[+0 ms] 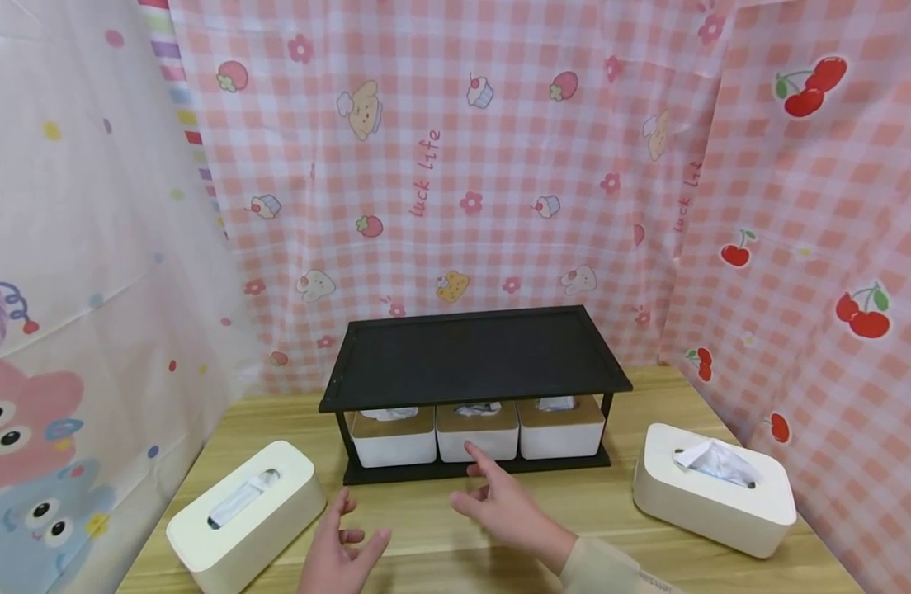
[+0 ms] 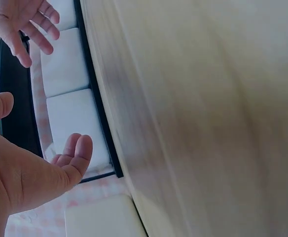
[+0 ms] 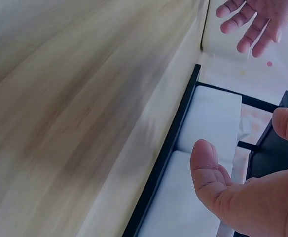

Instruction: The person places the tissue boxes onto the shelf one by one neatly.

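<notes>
A black two-level rack (image 1: 478, 355) stands at the back of the table. On its lower level sit three tissue boxes side by side, the left (image 1: 396, 444), the middle (image 1: 478, 439) and the right one (image 1: 562, 436), white with brown tops and tissue showing. In front of the middle box my right hand (image 1: 511, 507) hovers with fingers loosely extended, holding nothing. My left hand (image 1: 344, 549) is raised over the table, its fingers loosely bent and thumb apart, also without anything in it. Nearest to it lies a long white tissue box (image 1: 258, 503) on the left.
Another long white tissue box (image 1: 711, 487) sits at the right, tissue poking from its slot. The wooden table (image 1: 426, 528) is bordered by a checked pink curtain (image 1: 455, 165) behind and a white patterned curtain (image 1: 106, 247) on the left.
</notes>
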The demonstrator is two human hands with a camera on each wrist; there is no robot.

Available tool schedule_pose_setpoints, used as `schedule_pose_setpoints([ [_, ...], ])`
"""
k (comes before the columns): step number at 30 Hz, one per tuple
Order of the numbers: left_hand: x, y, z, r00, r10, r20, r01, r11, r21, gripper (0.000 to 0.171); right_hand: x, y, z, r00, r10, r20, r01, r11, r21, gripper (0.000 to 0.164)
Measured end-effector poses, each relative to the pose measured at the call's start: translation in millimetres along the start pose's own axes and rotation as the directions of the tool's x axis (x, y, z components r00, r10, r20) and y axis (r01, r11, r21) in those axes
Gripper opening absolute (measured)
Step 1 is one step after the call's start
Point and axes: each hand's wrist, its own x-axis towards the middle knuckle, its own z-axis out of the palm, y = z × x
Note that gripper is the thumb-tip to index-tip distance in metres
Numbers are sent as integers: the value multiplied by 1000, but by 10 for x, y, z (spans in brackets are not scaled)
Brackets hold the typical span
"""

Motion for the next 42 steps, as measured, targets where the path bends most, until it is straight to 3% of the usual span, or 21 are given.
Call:
schedule_pose_setpoints([
  [6, -11, 6, -95, 998, -57, -16, 58, 998, 39, 97, 74, -26, 103, 1000, -11, 3, 11, 1000, -25, 86],
  [13, -1, -43, -207, 989, -149, -24, 149, 989, 0, 100, 134, -100, 248, 999, 2, 44, -1, 1000, -20, 85],
  [21, 3, -106, -408, 977, -210, -43, 210, 978, 4, 104, 201, -178, 420, 996, 29, 79, -28, 1000, -11, 86],
  [25, -20, -112, -520, 970, -219, -103, 219, 976, -11, 104, 239, -215, 505, 997, 41, 72, -41, 999, -8, 86],
  [28, -70, -103, -582, 957, -203, -206, 205, 979, -13, 102, 267, -236, 568, 995, 58, 79, -59, 998, 6, 85],
  [32, -156, -76, -650, 915, -144, -376, 146, 989, -23, 96, 293, -271, 648, 992, 74, 102, -76, 997, 18, 84],
  [34, -197, -51, -671, 882, -98, -460, 93, 995, -32, 93, 306, -286, 684, 991, 74, 110, -77, 997, 25, 83],
  [37, -239, -13, -687, 815, -21, -579, 11, 1000, -21, 88, 331, -315, 740, 991, 71, 114, -76, 996, 37, 81],
  [40, -263, 9, -704, 738, 1, -675, -24, 999, -24, 84, 358, -355, 795, 989, 73, 127, -80, 996, 49, 79],
  [42, -268, 8, -736, 693, -9, -720, -9, 1000, -21, 83, 379, -388, 834, 987, 75, 144, -84, 995, 59, 78],
])
